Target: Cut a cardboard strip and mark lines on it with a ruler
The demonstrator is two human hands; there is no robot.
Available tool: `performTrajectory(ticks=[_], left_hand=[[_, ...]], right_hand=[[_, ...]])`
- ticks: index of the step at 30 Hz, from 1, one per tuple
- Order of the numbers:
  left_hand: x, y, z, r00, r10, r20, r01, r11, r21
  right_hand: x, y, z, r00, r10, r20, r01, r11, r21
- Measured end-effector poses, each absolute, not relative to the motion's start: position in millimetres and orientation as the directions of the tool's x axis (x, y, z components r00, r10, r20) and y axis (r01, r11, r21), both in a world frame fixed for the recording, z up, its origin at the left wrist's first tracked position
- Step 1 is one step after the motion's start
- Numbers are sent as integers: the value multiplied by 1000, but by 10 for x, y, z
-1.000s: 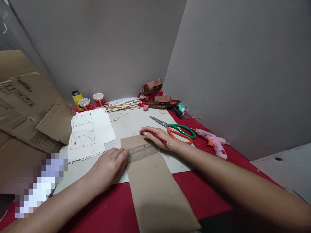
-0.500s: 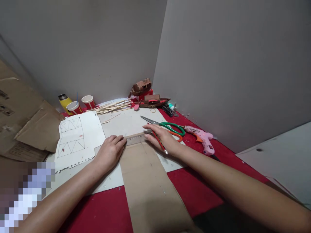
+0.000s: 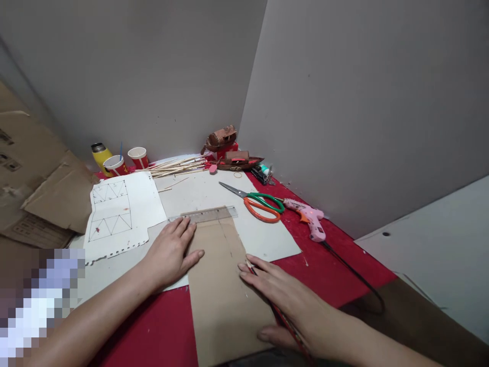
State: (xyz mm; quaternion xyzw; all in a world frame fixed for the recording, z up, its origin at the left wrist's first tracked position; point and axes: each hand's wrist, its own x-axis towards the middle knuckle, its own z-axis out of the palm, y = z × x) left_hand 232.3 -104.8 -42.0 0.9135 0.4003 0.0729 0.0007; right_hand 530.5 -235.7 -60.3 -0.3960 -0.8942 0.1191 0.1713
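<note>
A strip of brown cardboard (image 3: 219, 300) reaches from the bottom edge of the view to the white sheet. Across its far end lies a clear ruler (image 3: 214, 214), and my left hand (image 3: 173, 252) rests flat with its fingertips at the ruler's left part and its thumb stretched onto the cardboard. Along the cardboard's right edge, my right hand (image 3: 290, 295) has a dark red pencil (image 3: 280, 316) tucked between its fingers, tip forward. Its thumb touches the strip's near right edge. Faint pencil marks show on the cardboard.
Orange-and-green-handled scissors (image 3: 263, 204) and a pink glue gun (image 3: 311, 219) with a cord lie on the right. Thin wooden sticks (image 3: 171, 167), paper cups (image 3: 138, 158), a yellow bottle (image 3: 101, 157) and small model boats (image 3: 237, 160) stand behind. A truss drawing (image 3: 118, 206) lies left.
My right hand has moved back from the ruler toward me, down the cardboard's right edge, with the pencil. The cardboard's near end has shifted left. My left thumb has spread out.
</note>
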Motion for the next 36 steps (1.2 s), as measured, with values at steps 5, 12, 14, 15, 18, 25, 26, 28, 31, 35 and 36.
performTrajectory(ticks=[5,12,14,15,18,25,26,28,31,35,36], left_hand=[[2195,-989,-409,672,730,127,731,-681,45],[2213,-999,-380,670,734,110,736,-676,25],[2237,-993,-373,662,740,114,742,-670,39],[2246,-991,-371,658,744,117,744,-666,46],[2262,-999,-373,650,751,118,750,-658,60],[2283,-1016,-437,663,734,149,743,-669,-11],[2285,-1012,-447,674,720,163,733,-679,-29],[2293,-1001,-461,691,695,198,716,-695,-59],[2313,-989,-479,700,669,248,702,-708,-73],[2342,-994,-507,690,655,307,699,-713,-50],[2345,-997,-512,686,653,323,700,-712,-48]], right_hand=[[5114,-2333,-627,-635,738,229,660,672,-335],[5222,-1831,-262,-500,705,503,628,695,-350],[5211,-1504,-183,-453,699,553,652,683,-329],[5196,-1328,-175,-459,690,560,655,689,-311],[5144,-850,-272,-482,720,500,678,668,-307],[5151,-538,-601,-549,712,439,609,700,-373],[5161,-553,-613,-539,708,456,597,703,-386],[5178,-584,-614,-524,703,481,579,708,-403],[5194,-610,-597,-520,697,493,566,714,-413],[5206,-625,-599,-512,690,512,559,720,-411],[5209,-629,-605,-509,687,519,558,722,-408]])
